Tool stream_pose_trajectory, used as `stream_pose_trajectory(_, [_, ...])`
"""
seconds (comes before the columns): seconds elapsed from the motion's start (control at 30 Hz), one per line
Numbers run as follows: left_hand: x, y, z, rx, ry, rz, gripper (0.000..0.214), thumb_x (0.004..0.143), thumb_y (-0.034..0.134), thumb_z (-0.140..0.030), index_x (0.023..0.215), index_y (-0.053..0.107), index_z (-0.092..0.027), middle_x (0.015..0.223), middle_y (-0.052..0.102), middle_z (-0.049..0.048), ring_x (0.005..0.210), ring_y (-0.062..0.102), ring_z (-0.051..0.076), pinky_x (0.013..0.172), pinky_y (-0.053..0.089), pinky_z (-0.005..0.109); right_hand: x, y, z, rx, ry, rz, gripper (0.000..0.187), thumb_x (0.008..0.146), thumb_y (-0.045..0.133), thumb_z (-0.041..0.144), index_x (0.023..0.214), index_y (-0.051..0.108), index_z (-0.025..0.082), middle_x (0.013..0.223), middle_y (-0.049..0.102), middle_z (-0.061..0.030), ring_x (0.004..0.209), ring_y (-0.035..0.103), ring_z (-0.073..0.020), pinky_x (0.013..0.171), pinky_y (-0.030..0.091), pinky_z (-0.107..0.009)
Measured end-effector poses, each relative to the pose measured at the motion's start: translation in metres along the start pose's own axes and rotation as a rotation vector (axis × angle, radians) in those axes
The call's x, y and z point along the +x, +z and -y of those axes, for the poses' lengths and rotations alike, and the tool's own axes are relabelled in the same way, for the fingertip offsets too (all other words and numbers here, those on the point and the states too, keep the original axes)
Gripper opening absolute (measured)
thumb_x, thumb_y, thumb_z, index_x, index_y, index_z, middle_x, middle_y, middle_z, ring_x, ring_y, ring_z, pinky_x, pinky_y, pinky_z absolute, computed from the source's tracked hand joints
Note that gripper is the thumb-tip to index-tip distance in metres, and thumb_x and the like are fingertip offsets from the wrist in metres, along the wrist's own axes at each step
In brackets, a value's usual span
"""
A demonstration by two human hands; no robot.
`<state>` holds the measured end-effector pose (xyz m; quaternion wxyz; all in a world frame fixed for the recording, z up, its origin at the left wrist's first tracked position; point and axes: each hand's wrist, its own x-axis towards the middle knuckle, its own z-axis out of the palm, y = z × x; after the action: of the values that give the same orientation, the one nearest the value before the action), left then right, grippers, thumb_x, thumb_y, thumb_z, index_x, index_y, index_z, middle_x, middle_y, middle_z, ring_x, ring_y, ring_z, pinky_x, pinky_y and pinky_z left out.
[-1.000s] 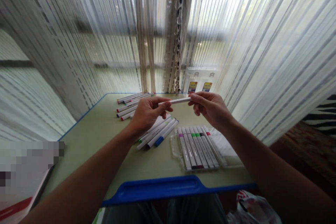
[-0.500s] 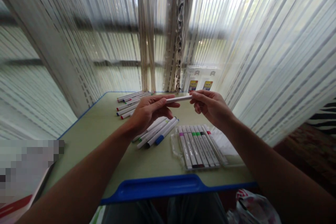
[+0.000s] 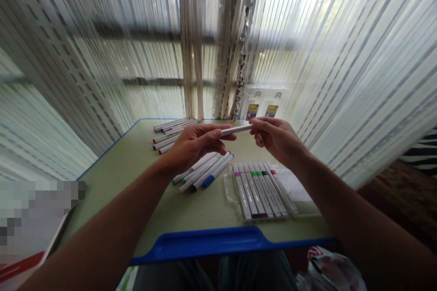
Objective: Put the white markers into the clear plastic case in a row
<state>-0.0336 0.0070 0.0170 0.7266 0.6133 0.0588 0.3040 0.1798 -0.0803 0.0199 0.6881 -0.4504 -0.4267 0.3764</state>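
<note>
A white marker [image 3: 238,130] is held nearly level above the table, its right end slightly higher. My left hand [image 3: 196,143] pinches its left end between thumb and fingers. At the other end, the fingertips of my right hand [image 3: 275,134] close round it; my fingers hide both tips. Beneath my left hand lies a loose bunch of white markers [image 3: 208,170], one with a blue cap. Several more markers [image 3: 262,191] lie side by side in a clear plastic case [image 3: 230,191] below my right hand, with purple, green, black and red bands.
Another group of markers [image 3: 167,138] lies at the table's far left. Clear packaging [image 3: 264,91] with yellow labels stands at the back by the string curtain [image 3: 153,54]. A blue trough [image 3: 208,242] edges the table's front. A plastic bag [image 3: 336,270] sits lower right.
Both hands and the marker between them have shifted slightly to the right in view. My grip on the marker looks the same. The curtain strands have swayed a little.
</note>
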Motion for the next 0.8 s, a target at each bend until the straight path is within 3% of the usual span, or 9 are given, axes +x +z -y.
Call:
stream_pose_trajectory(0.4, [0.004,-0.006,0.008,0.121,-0.061,-0.126,0.027,0.08,0.076,-0.022,0.103,0.077,-0.009,0.09,0.078,0.012,0.061,0.068,0.011,0.065,0.058,0.024,-0.003,0.001,-0.001,-0.094,-0.11,0.015,0.017,0.073,0.083,0.027,0.074,0.072,0.014,0.061,0.068,-0.0025,0.042,0.051,-0.0062,0.038,0.039,-0.02])
stream_pose_trajectory(0.63, [0.006,-0.008,0.01,0.207,-0.051,-0.174,0.027,0.079,0.077,-0.023,0.101,0.076,-0.007,0.085,0.077,0.0107,0.06,0.067,0.01,0.063,0.056,0.023,-0.007,0.001,-0.006,-0.306,-0.166,0.075,0.018,0.077,0.081,0.031,0.08,0.074,0.014,0.066,0.069,-0.0028,0.045,0.054,-0.0076,0.04,0.041,-0.021])
stream_pose_trajectory(0.8, [0.006,-0.005,0.012,0.27,-0.042,-0.174,0.027,0.076,0.08,-0.024,0.097,0.075,-0.007,0.082,0.076,0.0099,0.062,0.067,0.011,0.063,0.055,0.024,-0.012,0.002,-0.003,-0.491,-0.203,0.119,0.02,0.078,0.079,0.033,0.081,0.076,0.014,0.057,0.063,-0.0005,0.045,0.054,-0.009,0.041,0.041,-0.023])
